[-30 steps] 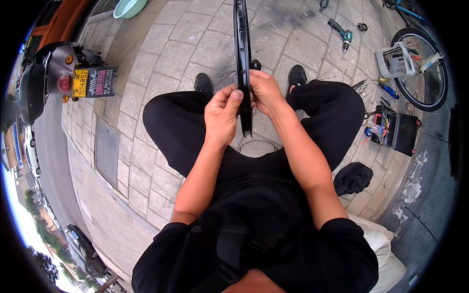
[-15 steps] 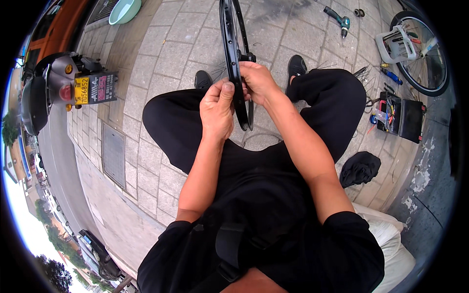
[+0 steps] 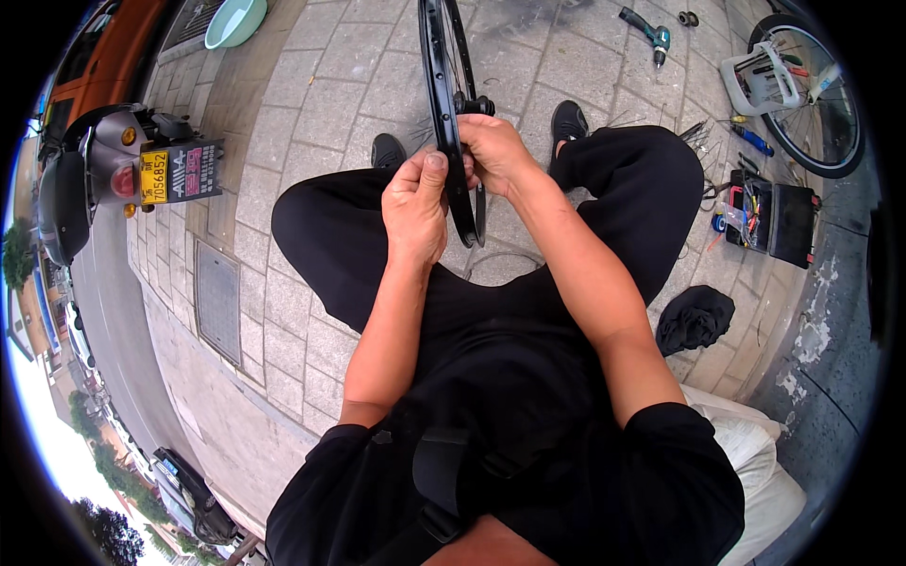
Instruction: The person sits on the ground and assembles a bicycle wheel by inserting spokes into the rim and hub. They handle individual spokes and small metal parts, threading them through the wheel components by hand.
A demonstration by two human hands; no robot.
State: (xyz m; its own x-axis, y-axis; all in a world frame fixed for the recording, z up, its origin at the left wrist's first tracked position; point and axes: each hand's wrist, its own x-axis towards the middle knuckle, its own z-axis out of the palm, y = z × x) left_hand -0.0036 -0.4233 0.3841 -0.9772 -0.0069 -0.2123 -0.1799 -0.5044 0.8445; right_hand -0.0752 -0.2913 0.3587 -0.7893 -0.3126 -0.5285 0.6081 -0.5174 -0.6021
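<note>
A black bicycle wheel stands on edge between my legs, seen nearly from its rim side. Thin spokes and a black hub show to the right of the rim. My left hand grips the lower part of the rim from the left, thumb raised beside it and fingers curled. From the right, my right hand reaches in at the spoke side just below the hub, its fingers bent together against the rim. Whatever those fingertips pinch is hidden by the rim and the hand itself.
At the right lie a cordless drill, a spoked wheel with a white plastic tool holder, an open toolbox and a black cloth. Loose spokes are near my right knee. A parked scooter stands left.
The whole view has shifted slightly. Both hands stay at the same part of the rim, with hardly any movement of the fingers.
</note>
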